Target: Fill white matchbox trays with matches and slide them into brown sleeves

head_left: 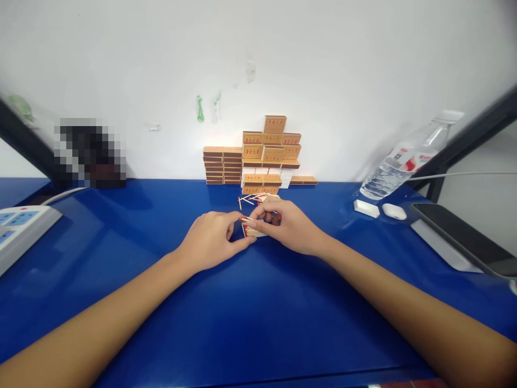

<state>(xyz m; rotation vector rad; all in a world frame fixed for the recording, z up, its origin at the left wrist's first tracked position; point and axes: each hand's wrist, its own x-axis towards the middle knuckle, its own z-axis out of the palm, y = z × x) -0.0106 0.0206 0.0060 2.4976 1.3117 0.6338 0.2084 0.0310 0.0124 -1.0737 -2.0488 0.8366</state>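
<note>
A small matchbox tray (pixel 243 230) filled with red-tipped matches lies between my two hands at the middle of the table. My left hand (pixel 212 237) grips the tray's left end between thumb and fingers. Over the tray, my right hand (pixel 297 226) pinches a few matches (pixel 249 219), their red heads pointing left; its fingers hide the tray's right end. Just behind my hands lies a loose pile of matches (pixel 264 197), partly covered by my right hand.
Stacked matchboxes (pixel 272 153) stand against the wall, with a lower stack (pixel 223 166) to their left. On the right are a tilted water bottle (pixel 399 156), a white earphone case (pixel 394 212), a white block (pixel 367 208) and a phone (pixel 464 234). A power strip (pixel 30 231) sits left.
</note>
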